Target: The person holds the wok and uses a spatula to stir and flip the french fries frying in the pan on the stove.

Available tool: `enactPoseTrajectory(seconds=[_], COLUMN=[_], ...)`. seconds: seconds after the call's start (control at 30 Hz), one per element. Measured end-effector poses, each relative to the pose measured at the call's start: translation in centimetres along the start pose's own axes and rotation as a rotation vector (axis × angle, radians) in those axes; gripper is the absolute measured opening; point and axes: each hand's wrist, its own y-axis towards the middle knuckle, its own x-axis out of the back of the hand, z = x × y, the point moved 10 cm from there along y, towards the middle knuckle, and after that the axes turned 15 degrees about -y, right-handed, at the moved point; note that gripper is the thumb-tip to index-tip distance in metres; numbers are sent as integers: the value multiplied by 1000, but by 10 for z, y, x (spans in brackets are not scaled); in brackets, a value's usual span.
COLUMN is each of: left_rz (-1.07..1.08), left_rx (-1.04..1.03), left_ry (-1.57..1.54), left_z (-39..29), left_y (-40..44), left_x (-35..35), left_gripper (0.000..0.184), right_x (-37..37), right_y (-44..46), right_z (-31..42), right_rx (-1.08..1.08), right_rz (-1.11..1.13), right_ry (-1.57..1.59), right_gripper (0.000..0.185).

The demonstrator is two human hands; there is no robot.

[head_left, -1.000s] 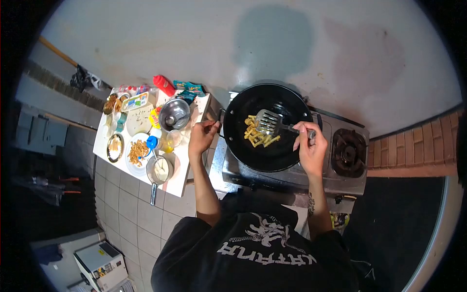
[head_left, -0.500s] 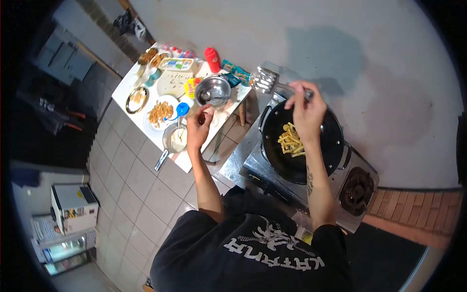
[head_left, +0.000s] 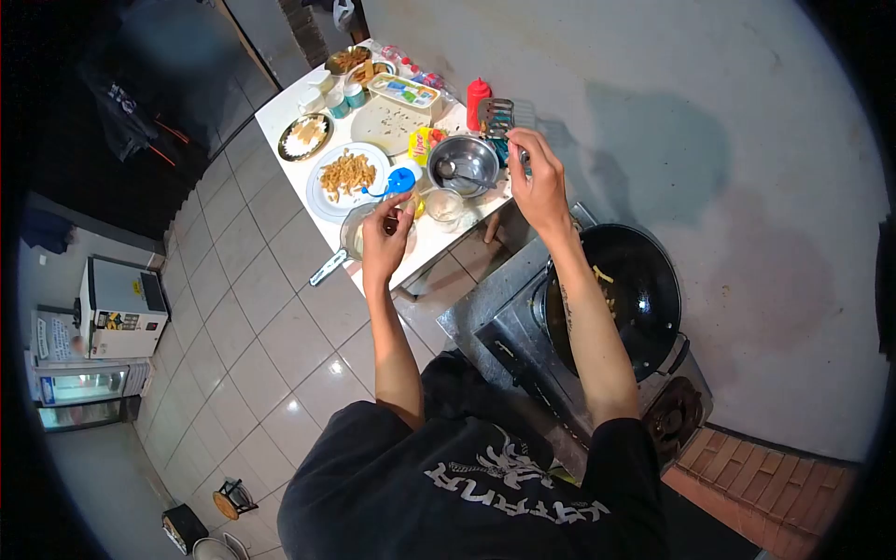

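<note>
My right hand [head_left: 539, 182] is wrapped round the handle of a slotted metal spatula [head_left: 496, 118], whose head is up near the red bottle [head_left: 477, 101]. Beside it on the table sits a steel bowl [head_left: 464, 166] with a spoon in it. My left hand [head_left: 386, 238] is raised over a saucepan [head_left: 353, 233], fingers curled and thumb near the fingertips; whether it holds anything small is unclear. The black wok [head_left: 644, 299] stands on the stove, with yellow fried strips [head_left: 603, 274] partly hidden behind my right forearm.
The white table [head_left: 292, 177] bears a plate of browned strips [head_left: 347, 175], a blue-topped container [head_left: 400, 180], a glass bowl [head_left: 444, 206], a tub [head_left: 404, 91] and cups. A second burner [head_left: 674, 417] lies beyond the wok, near a brick ledge [head_left: 775, 485].
The view has turned left toward the table. My right hand has lifted the spatula out of the wok and carried it over to the table side. My left hand stays raised.
</note>
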Motion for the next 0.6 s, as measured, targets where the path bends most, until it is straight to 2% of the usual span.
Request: enactPoseTrajectory(seconds=[0.3,0.43,0.5,0.6], left_rz=[27,52,62,77], left_rx=[40,46,43,76], left_ry=[-59,-71,-81,-83], left_z=[10,11,12,15], left_y=[4,6,6,6], left_x=[-5,-14,-17,-20], left_gripper=[26,25,25,24], right_x=[-27,-28,-40,-46], right_y=[5,3,-1,-3], right_z=[-1,-11,-17,-26], right_rx=[27,15,3,-13], right_rz=[131,89,187,189], right_ry=[22,86,122,133], right_gripper=[12,12,12,11])
